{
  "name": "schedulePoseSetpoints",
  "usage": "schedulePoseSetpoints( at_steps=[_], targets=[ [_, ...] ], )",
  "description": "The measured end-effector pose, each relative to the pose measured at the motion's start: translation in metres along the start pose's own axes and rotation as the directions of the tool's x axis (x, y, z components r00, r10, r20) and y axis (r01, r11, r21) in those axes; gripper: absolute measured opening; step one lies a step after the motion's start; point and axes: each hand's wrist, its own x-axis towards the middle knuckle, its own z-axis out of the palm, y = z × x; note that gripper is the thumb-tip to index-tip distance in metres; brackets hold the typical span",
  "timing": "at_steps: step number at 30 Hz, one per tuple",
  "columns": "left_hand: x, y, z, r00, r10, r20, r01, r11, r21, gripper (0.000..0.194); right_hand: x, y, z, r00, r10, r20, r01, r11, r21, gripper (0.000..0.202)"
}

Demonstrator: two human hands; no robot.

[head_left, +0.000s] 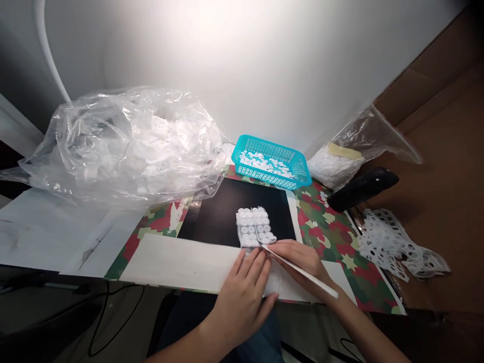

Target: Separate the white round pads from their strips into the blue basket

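Observation:
A small white sheet with rows of round white discs (247,222) lies on the black mat. Its lower edge is partly hidden by my hands. My left hand (244,287) lies flat with its fingers stretched out, the fingertips touching that lower edge. My right hand (302,262) is closed around a slim white stick-like tool (313,283), whose tip meets the sheet's lower right corner. Whether the tool is a single stick or tweezers I cannot tell. Some discs at the lower right of the sheet look tilted or overlapping.
A turquoise basket (272,181) with loose white discs stands behind the black mat (212,212). A big clear bag of white pieces (132,151) fills the left. At right are another clear bag (333,166), a black-handled object (365,186) and perforated white scraps (393,247).

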Motion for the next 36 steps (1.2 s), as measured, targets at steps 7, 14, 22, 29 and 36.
schedulePoseSetpoints(
  at_steps=[7, 14, 22, 29, 36],
  targets=[
    [-0.004, -0.010, -0.008, 0.994, -0.107, -0.032, 0.106, 0.994, -0.020, 0.065, -0.004, 0.003, 0.006, 0.991, 0.079, -0.111, -0.085, 0.995, -0.052, 0.029],
    [0.008, -0.022, -0.014, 0.984, -0.175, -0.039, 0.172, 0.982, -0.073, 0.054, 0.005, -0.001, 0.005, 0.996, 0.037, -0.078, -0.039, 0.999, -0.017, 0.026],
    [0.005, -0.017, -0.011, 0.987, -0.143, -0.078, 0.143, 0.990, -0.007, 0.048, 0.008, 0.006, 0.005, 0.997, -0.067, 0.043, 0.069, 0.996, -0.052, 0.030],
    [0.005, -0.018, -0.010, 0.982, -0.179, -0.058, 0.179, 0.984, -0.012, 0.047, 0.009, 0.005, 0.005, 0.994, -0.098, 0.042, 0.102, 0.988, -0.114, 0.031],
    [0.007, -0.019, -0.011, 0.981, -0.190, -0.040, 0.190, 0.982, -0.003, 0.047, 0.009, 0.007, 0.006, 0.993, -0.108, 0.037, 0.112, 0.986, -0.122, 0.031]
  ],
)
